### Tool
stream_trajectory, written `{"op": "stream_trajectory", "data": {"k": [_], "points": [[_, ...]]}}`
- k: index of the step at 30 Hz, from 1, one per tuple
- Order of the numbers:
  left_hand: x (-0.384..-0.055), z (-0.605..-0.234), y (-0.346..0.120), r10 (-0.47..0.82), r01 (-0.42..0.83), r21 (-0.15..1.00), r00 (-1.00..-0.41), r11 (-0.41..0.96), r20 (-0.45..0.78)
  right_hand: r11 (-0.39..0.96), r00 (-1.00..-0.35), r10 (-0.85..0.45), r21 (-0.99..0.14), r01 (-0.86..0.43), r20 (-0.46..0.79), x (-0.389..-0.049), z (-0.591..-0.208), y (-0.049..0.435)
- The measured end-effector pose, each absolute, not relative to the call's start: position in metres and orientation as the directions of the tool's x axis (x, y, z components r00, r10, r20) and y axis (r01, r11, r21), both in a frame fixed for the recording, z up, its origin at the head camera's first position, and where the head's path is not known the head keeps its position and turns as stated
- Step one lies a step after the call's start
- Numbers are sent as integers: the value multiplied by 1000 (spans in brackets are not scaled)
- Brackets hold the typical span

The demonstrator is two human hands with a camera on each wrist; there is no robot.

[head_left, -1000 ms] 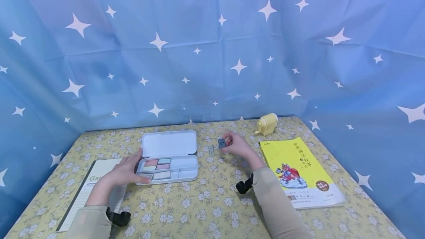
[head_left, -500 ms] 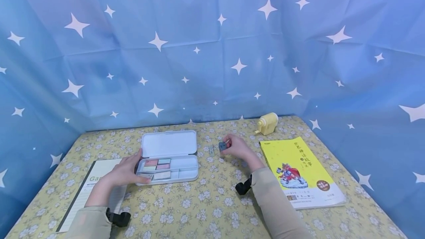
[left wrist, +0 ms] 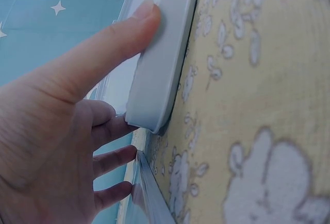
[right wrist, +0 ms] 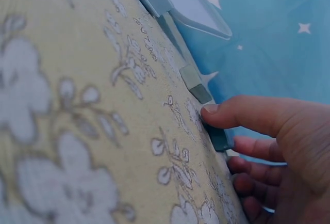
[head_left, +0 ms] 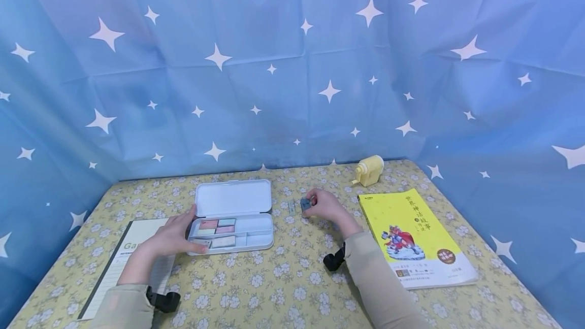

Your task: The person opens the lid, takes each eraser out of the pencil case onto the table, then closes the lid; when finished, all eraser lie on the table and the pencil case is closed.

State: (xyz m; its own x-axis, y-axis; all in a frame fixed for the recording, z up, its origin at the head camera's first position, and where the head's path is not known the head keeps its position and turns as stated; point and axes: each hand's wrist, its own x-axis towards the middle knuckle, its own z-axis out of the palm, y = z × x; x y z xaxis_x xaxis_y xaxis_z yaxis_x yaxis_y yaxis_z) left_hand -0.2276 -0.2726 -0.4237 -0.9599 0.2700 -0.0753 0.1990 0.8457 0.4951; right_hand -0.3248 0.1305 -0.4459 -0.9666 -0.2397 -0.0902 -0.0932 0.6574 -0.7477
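Observation:
An opened white pencil case (head_left: 260, 240) lies left of the middle, its lid (head_left: 233, 198) tipped back. Several pastel erasers (head_left: 208, 224) and a white eraser (head_left: 223, 241) sit in its compartments. My left hand (head_left: 170, 235) holds the case's left end; in the left wrist view its thumb (left wrist: 116, 41) lies on the front wall. My right hand (head_left: 326, 204) pinches a dark blue-grey eraser (head_left: 305, 204) between thumb and fingers, at the tabletop. Just left of it lies a pale green eraser (head_left: 291, 207), seen also in the right wrist view.
A yellow hand-crank pencil sharpener (head_left: 368, 171) stands at the back right. The yellow book (head_left: 413, 237) lies right of my right arm. A notebook (head_left: 123, 263) is partly under my left arm. A blue star-patterned curtain (head_left: 292, 65) rises behind the table.
My right hand has shifted slightly toward me with the dark eraser, which is tilted a little differently. The left hand and the pencil case stay where they were.

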Motion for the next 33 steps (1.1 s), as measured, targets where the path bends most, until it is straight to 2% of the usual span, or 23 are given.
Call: {"op": "stream_trajectory", "data": {"k": [15,23,28,33], "points": [[-230,-425,-273,270,202,496,-961,844,-68,637,-961,-267,-762,-119,-73,-325,-443,134],[-230,-426,-274,276,206,507,-959,837,-66,626,-965,-260,-765,-151,-22,-323,-428,131],[-228,-425,-275,268,198,497,-961,845,-74,611,-941,-337,-756,-235,20,-320,-409,108],[-227,-425,-273,274,205,500,-959,841,-69,597,-880,-474,-724,-345,29,-322,-399,78]]}}
